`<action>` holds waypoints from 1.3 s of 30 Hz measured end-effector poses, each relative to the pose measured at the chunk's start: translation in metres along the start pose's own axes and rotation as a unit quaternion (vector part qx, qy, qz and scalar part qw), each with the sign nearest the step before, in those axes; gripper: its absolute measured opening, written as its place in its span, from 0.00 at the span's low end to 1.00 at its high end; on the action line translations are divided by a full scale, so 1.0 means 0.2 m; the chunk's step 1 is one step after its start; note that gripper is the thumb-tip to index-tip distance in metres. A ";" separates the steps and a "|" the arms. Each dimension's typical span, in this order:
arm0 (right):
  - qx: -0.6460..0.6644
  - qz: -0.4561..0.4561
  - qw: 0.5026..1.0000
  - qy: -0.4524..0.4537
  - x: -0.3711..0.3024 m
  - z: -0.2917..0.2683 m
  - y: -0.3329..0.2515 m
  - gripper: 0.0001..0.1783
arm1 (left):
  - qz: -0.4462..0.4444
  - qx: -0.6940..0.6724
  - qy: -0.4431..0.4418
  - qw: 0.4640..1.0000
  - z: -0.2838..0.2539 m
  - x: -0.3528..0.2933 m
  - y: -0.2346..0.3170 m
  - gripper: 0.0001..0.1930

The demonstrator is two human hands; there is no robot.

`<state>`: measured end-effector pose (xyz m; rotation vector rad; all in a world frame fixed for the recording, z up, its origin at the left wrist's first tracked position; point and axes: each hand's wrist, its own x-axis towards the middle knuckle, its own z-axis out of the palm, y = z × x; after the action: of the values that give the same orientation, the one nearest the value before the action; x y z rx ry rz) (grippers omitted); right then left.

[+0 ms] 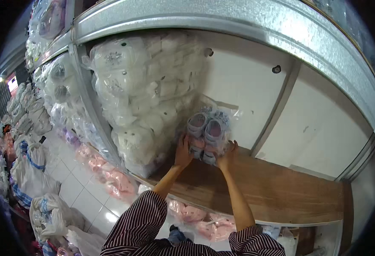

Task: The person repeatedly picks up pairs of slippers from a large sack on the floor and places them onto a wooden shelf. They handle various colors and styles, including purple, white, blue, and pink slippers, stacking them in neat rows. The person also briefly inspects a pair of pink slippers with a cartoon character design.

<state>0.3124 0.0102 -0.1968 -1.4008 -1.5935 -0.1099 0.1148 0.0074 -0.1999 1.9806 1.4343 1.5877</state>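
Note:
A clear plastic bag of shoes [213, 128] is between my two hands, just above or on the wooden shelf board. The shoes are grey-blue with pinkish insides, in an upper and a lower pair. My left hand [183, 152] grips the bag's left side, fingers pointing up along it. On the lower right side, my right hand [227, 156] has hold of the bag, with some fingertips showing beyond it. Close on the left rises a tall stack of clear-wrapped white shoes [149, 85], almost touching the bag.
The brown wooden shelf [264, 187] runs right, backed by a white panel [243, 77]. A metal beam [221, 17] crosses overhead, and an upright post [89, 94] stands left. Bagged pink shoes [117, 181] lie below the shelf. White sacks [34, 170] line the tiled floor [83, 181].

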 end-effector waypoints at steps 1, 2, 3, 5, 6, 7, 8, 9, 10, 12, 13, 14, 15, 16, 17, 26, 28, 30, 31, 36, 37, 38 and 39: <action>-0.028 -0.022 0.999 -0.031 0.04 0.02 -0.05 0.48 | 0.034 0.104 -0.002 0.994 0.04 0.07 -0.05 0.36; -0.055 -0.049 0.995 -0.064 0.07 0.03 -0.12 0.49 | 0.064 0.209 0.001 0.976 0.06 0.13 -0.10 0.37; -0.081 -0.076 0.989 -0.095 0.11 0.06 -0.19 0.51 | 0.092 0.312 0.004 0.946 0.06 0.19 -0.15 0.38; -0.149 -0.113 0.971 -0.146 0.17 0.11 -0.21 0.52 | 0.091 0.375 -0.046 0.921 0.09 0.28 -0.13 0.40; -0.166 -0.139 0.964 -0.153 0.18 0.12 -0.22 0.50 | 0.091 0.406 -0.071 0.907 0.10 0.32 -0.12 0.41; -0.181 -0.163 0.957 -0.158 0.19 0.14 -0.22 0.49 | 0.088 0.439 -0.108 0.888 0.11 0.36 -0.13 0.41; -0.187 -0.169 0.957 -0.146 0.21 0.15 -0.22 0.48 | 0.085 0.471 -0.144 0.866 0.12 0.39 -0.14 0.40; -0.212 -0.174 0.951 -0.144 0.22 0.15 -0.20 0.47 | 0.082 0.501 -0.180 0.842 0.14 0.41 -0.14 0.39; -0.233 -0.178 0.945 -0.146 0.22 0.19 -0.17 0.45 | 0.099 0.482 -0.160 0.856 0.14 0.40 -0.19 0.38; -0.234 -0.211 0.939 -0.138 0.24 0.20 -0.13 0.39 | 0.137 0.436 -0.118 0.882 0.15 0.40 -0.28 0.37; -0.205 -0.208 0.944 -0.155 0.24 0.20 -0.12 0.38 | 0.148 0.425 -0.112 0.886 0.14 0.40 -0.31 0.37; -0.177 -0.206 0.947 -0.172 0.25 0.19 -0.12 0.38 | 0.158 0.414 -0.105 0.890 0.14 0.40 -0.34 0.36; -0.148 -0.203 0.949 -0.188 0.27 0.18 -0.11 0.37 | 0.169 0.403 -0.098 0.894 0.14 0.40 -0.37 0.36; -0.114 -0.224 0.953 -0.169 0.27 0.17 -0.10 0.34 | 0.168 0.402 -0.103 0.894 0.15 0.39 -0.37 0.36; -0.078 -0.245 0.955 -0.147 0.29 0.15 -0.09 0.31 | 0.168 0.402 -0.106 0.894 0.15 0.41 -0.36 0.36; -0.052 -0.131 0.978 -0.152 0.67 0.00 -0.14 0.15 | 0.116 0.368 -0.201 0.900 0.10 0.47 -0.26 0.34; -0.052 -0.202 0.963 -0.169 0.72 -0.05 -0.15 0.20 | 0.138 0.378 -0.198 0.894 0.11 0.47 -0.24 0.33; -0.147 -0.203 0.947 -0.203 0.63 -0.02 -0.10 0.33 | 0.152 0.379 -0.206 0.889 0.18 0.47 -0.26 0.32; -0.149 -0.216 0.943 -0.207 0.56 -0.01 -0.13 0.37 | 0.175 0.394 -0.179 0.884 0.17 0.46 -0.29 0.32; -0.246 -0.213 0.929 -0.175 0.35 0.21 -0.23 0.46 | 0.263 0.552 0.025 0.791 0.14 0.46 -0.45 0.34; -0.251 -0.229 0.927 -0.159 0.38 0.22 -0.21 0.46 | 0.216 0.504 -0.060 0.834 0.13 0.51 -0.41 0.36; -0.262 -0.234 0.924 -0.153 0.37 0.21 -0.13 0.46 | 0.168 0.439 -0.156 0.869 0.15 0.53 -0.34 0.37; -0.271 -0.241 0.921 -0.146 0.36 0.20 -0.05 0.46 | 0.117 0.369 -0.250 0.887 0.15 0.55 -0.27 0.39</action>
<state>0.2915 0.0826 -0.1632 -1.4400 -2.2554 -0.7101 0.1043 0.1322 -0.1798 2.7790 1.7558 0.4791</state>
